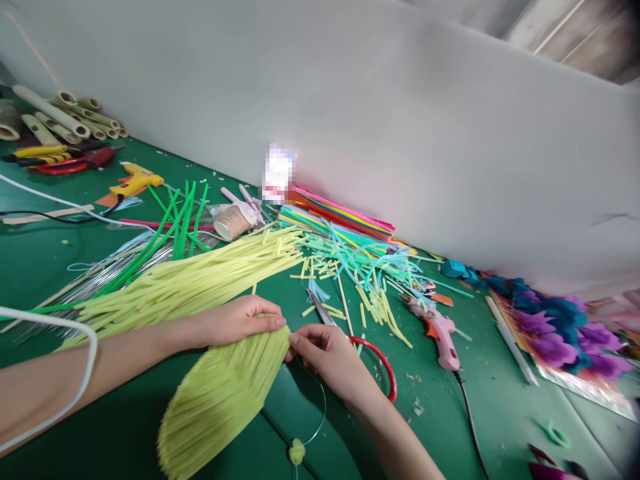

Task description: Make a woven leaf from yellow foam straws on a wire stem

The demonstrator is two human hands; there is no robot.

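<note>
My left hand (257, 317) is closed on the narrow end of a fan-shaped leaf (215, 400) made of yellow-green pipe cleaners laid side by side. At that same tip, the thumb and fingers of my right hand (323, 353) are pinched together. A thin clear wire (324, 407) loops down from near my right fingers to a small yellow-green fuzzy ball (297, 452) below. Whether the pinch is on the leaf tip or the wire is hidden. Red-handled scissors (387, 367) lie beside and partly under my right hand, blades pointing away.
Loose yellow pipe cleaners (200, 273) lie behind my left arm, with cut bits around. A pink glue gun (443, 337) rests at right, a yellow glue gun (135, 179) at left. A lit phone (279, 175) leans on the wall. A white cable (93, 360) crosses before my left forearm.
</note>
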